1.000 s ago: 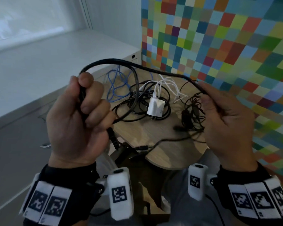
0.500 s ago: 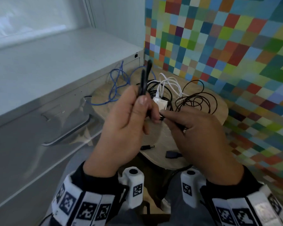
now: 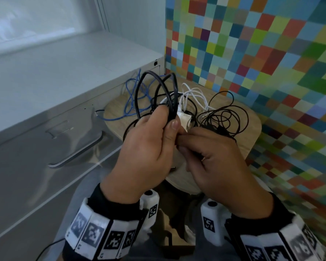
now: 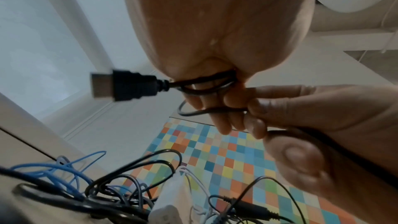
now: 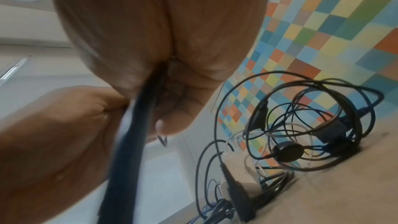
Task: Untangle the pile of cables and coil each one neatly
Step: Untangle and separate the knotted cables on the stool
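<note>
1. Thick black HDMI cable (image 3: 156,91), raised above the counter (image 3: 252,132): left hand (image 3: 147,147) grips its stiff round loops; flat metal-tipped plug (image 4: 125,85) sticks out.
2. Right hand (image 3: 215,162) pinches the trailing run.
3. Best to feed equal loops and keep twist out.
4. Rest of pile (image 3: 222,117) on pale wood: thin black, white and blue wires.

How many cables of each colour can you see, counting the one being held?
Blue: 1, the thin blue cable on the round wooden table.
White: 1, the white charger cable.
Black: at least 3: the thick black cable looped in the left hand, plus the tangled black cables; the exact count is unclear.
Total: at least 5.
</note>
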Motion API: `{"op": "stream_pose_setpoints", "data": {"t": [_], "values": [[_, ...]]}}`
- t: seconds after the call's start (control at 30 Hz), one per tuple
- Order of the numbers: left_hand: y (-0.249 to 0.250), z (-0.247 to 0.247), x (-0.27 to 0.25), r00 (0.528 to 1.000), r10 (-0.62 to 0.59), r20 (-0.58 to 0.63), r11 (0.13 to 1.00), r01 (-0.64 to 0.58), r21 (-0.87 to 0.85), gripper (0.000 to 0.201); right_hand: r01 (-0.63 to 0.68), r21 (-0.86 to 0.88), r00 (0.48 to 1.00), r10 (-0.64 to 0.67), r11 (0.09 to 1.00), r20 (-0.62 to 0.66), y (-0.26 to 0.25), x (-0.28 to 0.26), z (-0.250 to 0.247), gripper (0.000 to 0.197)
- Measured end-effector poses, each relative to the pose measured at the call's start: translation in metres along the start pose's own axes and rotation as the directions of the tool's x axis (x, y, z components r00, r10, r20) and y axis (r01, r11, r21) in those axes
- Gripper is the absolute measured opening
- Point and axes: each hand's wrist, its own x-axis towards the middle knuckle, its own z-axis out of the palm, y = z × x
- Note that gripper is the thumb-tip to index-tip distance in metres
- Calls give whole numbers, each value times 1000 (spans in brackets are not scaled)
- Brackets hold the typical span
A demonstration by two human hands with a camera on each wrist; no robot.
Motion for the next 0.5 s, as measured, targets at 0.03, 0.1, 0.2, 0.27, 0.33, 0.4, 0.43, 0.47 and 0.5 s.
{"op": "stream_pose_setpoints", "data": {"t": [0.03, 0.1, 0.2, 0.27, 0.33, 0.4, 0.43, 0.47, 0.5], "values": [[-1, -2, 1, 1000, 14, 10, 1000, -14, -18, 21, -12, 53, 1000, 10, 999, 24, -3, 0, -2, 23], [-4, -4, 1, 998, 27, 50, 999, -25, -32, 24, -83, 159, 993, 69, 984, 95, -9, -1, -3, 25], [-6, -5, 1, 991, 10, 131, 999, -17, 48, 24, -215, 237, 974, 190, 947, 125, -14, -3, -5, 20], [-10, -8, 1, 981, -53, 187, 997, 43, 59, 27, -291, 281, 956, 286, 915, 57, -11, -1, -11, 18], [-13, -11, 0, 961, -131, 242, 991, 136, -1, 31, -336, 313, 937, 349, 888, 15, -9, 3, -20, 25], [-12, -12, 1, 952, -164, 257, 982, 182, -49, 39, -349, 305, 934, 357, 886, 29, -10, 6, -27, 32], [-11, -12, 1, 955, -169, 244, 981, 187, -51, 44, -347, 299, 935, 353, 889, 36, -11, 6, -31, 36], [-13, -13, 2, 957, -180, 226, 980, 194, -43, 48, -342, 295, 937, 349, 892, 31, -11, 5, -35, 37], [-16, -15, 2, 957, -203, 209, 975, 216, -44, 52, -335, 295, 938, 346, 895, 16, -10, 4, -40, 37]]}}
